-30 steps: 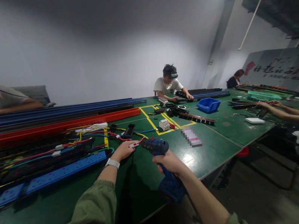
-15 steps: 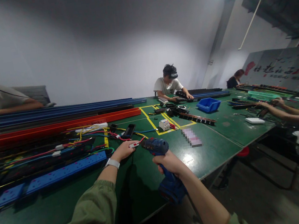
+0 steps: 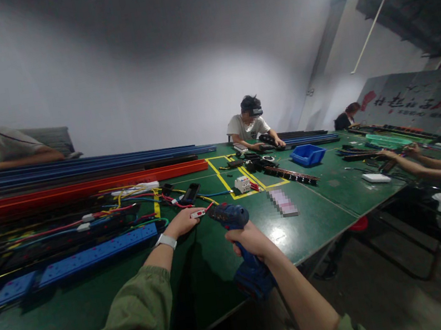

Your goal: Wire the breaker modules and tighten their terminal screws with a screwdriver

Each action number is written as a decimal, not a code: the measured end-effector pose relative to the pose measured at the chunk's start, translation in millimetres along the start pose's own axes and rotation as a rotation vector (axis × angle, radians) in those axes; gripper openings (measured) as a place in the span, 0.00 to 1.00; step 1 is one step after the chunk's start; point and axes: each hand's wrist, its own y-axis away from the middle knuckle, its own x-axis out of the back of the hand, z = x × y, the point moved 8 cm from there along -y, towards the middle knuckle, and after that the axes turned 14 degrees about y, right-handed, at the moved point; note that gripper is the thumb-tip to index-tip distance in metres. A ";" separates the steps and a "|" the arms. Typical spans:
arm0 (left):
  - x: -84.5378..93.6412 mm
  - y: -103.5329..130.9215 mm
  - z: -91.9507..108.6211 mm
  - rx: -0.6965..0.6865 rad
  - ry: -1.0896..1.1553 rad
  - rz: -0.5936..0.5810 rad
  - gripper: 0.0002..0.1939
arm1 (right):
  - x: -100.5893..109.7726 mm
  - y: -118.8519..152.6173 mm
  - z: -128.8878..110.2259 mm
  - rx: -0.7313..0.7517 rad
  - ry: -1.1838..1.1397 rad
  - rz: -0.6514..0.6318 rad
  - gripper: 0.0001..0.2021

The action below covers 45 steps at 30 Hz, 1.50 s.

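Observation:
My right hand (image 3: 250, 239) is wrapped round the grip of a blue cordless drill (image 3: 233, 216), its nose pointing left. Between the closed fingers of my left hand (image 3: 183, 223) is a small white and red part (image 3: 197, 214), close to the drill's tip. Whether the tip touches the part cannot be made out. Just beyond my left hand lie a black device (image 3: 190, 193) and red and yellow wires. A white block with red ends (image 3: 243, 185) rests on the green table (image 3: 217, 244), past the drill.
Blue socket strips (image 3: 100, 254), wires and a red rail (image 3: 162, 172) lie at the left. A blue bin (image 3: 307, 155), a blurred flat item (image 3: 283, 203) and a white box (image 3: 376, 178) are to the right. Several people sit around the table.

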 end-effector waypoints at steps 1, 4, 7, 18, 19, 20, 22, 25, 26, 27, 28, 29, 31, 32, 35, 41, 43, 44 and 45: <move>-0.3 0.2 1.0 -0.007 -0.002 -0.003 0.31 | 0.0 0.2 0.4 -0.005 0.001 0.000 0.04; -0.8 0.4 1.6 -0.020 -0.006 -0.009 0.30 | -0.3 0.1 0.8 -0.001 -0.002 -0.003 0.04; -0.6 -0.1 -0.9 -0.021 -0.004 -0.002 0.30 | -0.3 -0.6 0.4 0.015 -0.008 -0.002 0.05; -0.3 1.8 3.9 -0.018 -0.009 -0.016 0.30 | -0.5 -2.3 0.6 0.029 0.006 -0.012 0.04; -0.2 2.0 4.4 -0.019 -0.009 -0.016 0.30 | -0.5 -2.2 0.8 0.025 0.010 -0.011 0.04; -0.3 1.9 4.2 -0.019 -0.008 -0.017 0.30 | -0.4 -2.2 1.0 0.022 0.011 -0.009 0.04; -0.7 1.1 2.1 -0.016 -0.009 -0.018 0.30 | -0.2 -2.2 1.2 0.020 0.006 -0.003 0.04; -1.3 -0.8 -3.0 -0.013 -0.012 -0.015 0.30 | 0.2 -2.8 1.6 0.020 -0.003 0.005 0.05; -1.4 -1.4 -4.4 -0.014 -0.013 -0.014 0.30 | 0.0 -3.1 1.9 0.020 -0.002 0.004 0.05; -1.5 -1.7 -5.4 -0.014 -0.013 -0.013 0.30 | -0.3 -3.5 2.3 0.019 -0.001 0.000 0.05; -1.2 -1.8 -6.2 -0.013 -0.013 -0.009 0.30 | -0.8 -3.9 2.6 0.020 0.000 -0.005 0.05; -0.9 -1.7 -6.7 -0.011 -0.014 -0.006 0.30 | -1.1 -4.2 2.9 0.020 -0.001 -0.009 0.05; -0.1 -1.2 -7.0 -0.005 -0.011 0.001 0.30 | -1.3 -4.6 3.3 0.022 -0.007 -0.010 0.05; 0.0 -1.0 -6.8 -0.003 -0.010 0.000 0.31 | -1.2 -4.6 3.5 0.023 -0.010 -0.009 0.05; -0.4 -1.0 -5.5 -0.008 -0.003 -0.010 0.31 | -1.0 -4.6 4.1 0.021 -0.010 -0.006 0.05; -0.3 -0.3 -3.0 -0.021 -0.004 -0.011 0.32 | -1.3 -5.9 4.3 0.023 -0.002 -0.014 0.05; -0.1 0.7 -1.5 -0.028 -0.008 -0.010 0.31 | -1.5 -6.4 4.8 0.014 0.000 -0.018 0.05; 0.0 1.1 -0.7 -0.034 -0.008 -0.008 0.31 | -1.6 -6.6 4.9 0.011 -0.001 -0.020 0.05; 0.0 1.4 0.0 -0.038 -0.007 -0.009 0.31 | -1.6 -6.7 4.7 0.011 -0.001 -0.020 0.05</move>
